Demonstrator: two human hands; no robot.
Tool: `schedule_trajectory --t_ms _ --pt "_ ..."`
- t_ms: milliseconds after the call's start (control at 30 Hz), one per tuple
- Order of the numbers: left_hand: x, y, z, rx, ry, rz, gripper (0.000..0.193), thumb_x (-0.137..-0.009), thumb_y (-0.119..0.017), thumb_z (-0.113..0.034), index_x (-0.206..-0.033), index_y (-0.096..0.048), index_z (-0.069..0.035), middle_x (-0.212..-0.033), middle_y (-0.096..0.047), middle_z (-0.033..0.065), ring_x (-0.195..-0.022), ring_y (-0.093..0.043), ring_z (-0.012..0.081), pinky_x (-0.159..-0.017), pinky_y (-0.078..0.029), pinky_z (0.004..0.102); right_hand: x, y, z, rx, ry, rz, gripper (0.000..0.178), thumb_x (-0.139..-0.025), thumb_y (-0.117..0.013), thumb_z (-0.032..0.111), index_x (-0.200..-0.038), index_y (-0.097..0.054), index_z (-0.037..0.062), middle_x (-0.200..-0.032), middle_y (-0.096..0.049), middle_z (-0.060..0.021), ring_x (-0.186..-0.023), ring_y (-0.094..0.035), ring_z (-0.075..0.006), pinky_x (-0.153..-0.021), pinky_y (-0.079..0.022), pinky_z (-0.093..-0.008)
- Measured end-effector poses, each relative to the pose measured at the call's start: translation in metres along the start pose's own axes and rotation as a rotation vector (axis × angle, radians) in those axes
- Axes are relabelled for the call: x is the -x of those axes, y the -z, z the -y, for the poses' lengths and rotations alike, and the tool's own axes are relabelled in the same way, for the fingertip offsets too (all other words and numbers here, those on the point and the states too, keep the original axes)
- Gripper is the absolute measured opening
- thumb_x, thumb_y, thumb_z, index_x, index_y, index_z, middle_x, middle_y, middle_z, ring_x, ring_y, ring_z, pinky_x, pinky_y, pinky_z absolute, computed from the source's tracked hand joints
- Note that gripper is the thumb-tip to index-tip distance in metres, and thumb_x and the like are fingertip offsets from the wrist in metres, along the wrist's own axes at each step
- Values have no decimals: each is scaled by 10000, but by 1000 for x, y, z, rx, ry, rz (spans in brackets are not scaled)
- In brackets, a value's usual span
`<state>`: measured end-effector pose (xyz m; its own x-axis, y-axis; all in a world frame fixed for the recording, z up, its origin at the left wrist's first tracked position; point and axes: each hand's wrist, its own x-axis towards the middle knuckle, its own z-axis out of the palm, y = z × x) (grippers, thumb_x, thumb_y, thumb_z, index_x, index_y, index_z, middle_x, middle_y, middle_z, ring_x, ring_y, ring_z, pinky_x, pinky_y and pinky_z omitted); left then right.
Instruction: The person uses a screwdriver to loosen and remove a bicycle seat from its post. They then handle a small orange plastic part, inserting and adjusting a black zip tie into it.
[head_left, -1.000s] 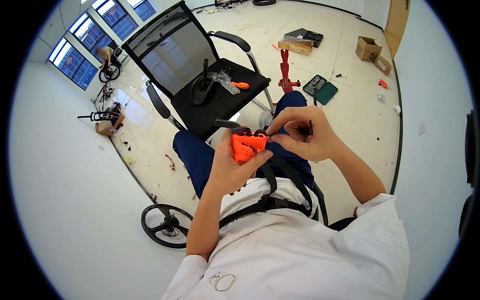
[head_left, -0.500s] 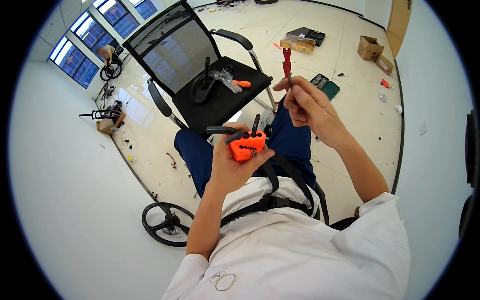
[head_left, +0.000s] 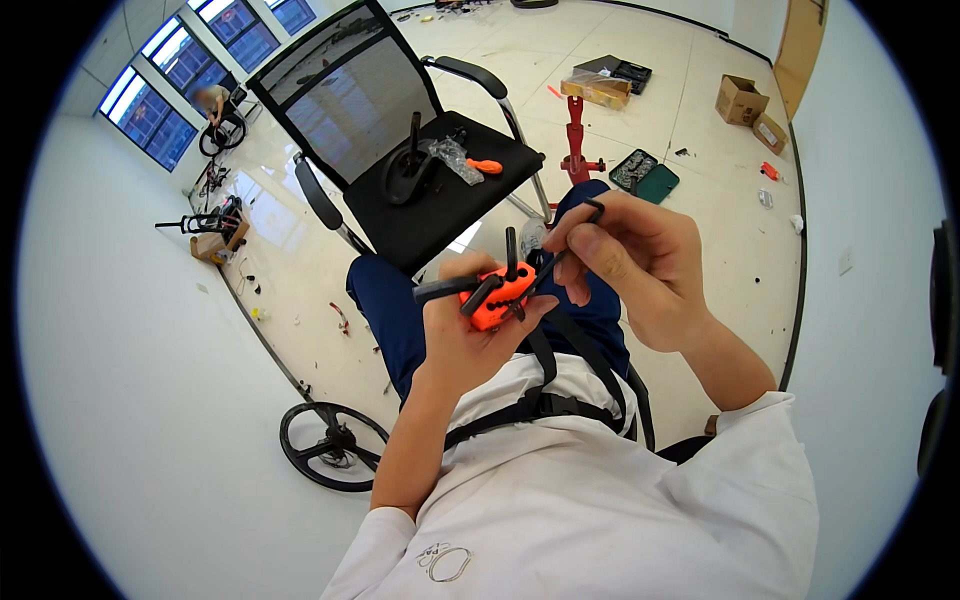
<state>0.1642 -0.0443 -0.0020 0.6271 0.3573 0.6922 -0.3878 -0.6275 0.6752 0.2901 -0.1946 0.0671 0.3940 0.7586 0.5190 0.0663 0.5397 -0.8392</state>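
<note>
Orange holder (head_left: 509,287), black hex keys (head_left: 512,254) jutting; thinner bent key (head_left: 549,266) slanting close.

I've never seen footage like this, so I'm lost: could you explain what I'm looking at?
No machine here: these are a person's bare hands. The view comes from a fisheye camera worn on the head, looking down, so straight edges bend. The left hand grips an orange holder with dark hex keys sticking out. The right hand pinches another hex key, its lower end near the holder. Ahead, on a black chair, lie a black saddle-like part, crumpled clear plastic and an orange object.
</note>
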Motion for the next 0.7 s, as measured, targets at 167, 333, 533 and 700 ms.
schedule_trajectory --t_ms 167,333,533,700 --pt "-4 3 -9 -85 -231 29 599 -693 -872 -52 -1131 -464 -23 -858 -617 81 -669 -633 118 -569 -504 237 3 -4 4 85 105 14 157 -975 -502 46 -983 -595 -80 -834 -623 -104 -669 -584 -118 -611 -475 -236" --pt "-7 4 -13 56 -246 45 536 -690 -859 -8 -1096 -509 5 -882 -644 100 -670 -649 120 -565 -515 233 3 4 6 275 285 133 133 -983 -496 43 -984 -595 -47 -805 -625 -87 -647 -559 -108 -587 -453 -229" --pt "-9 0 -25 132 -136 37 341 -680 -857 10 -913 -609 23 -810 -657 90 -672 -653 123 -587 -512 233 5 6 12 379 339 172 154 -923 -455 -19 -958 -585 -94 -860 -633 -162 -667 -599 -164 -622 -488 -260" --pt "-7 4 -22 156 -96 129 377 -679 -851 19 -965 -606 28 -822 -656 101 -720 -675 156 -649 -539 267 6 3 12 376 388 160 117 -880 -536 -53 -971 -609 -38 -818 -637 -120 -657 -602 -197 -593 -483 -266"
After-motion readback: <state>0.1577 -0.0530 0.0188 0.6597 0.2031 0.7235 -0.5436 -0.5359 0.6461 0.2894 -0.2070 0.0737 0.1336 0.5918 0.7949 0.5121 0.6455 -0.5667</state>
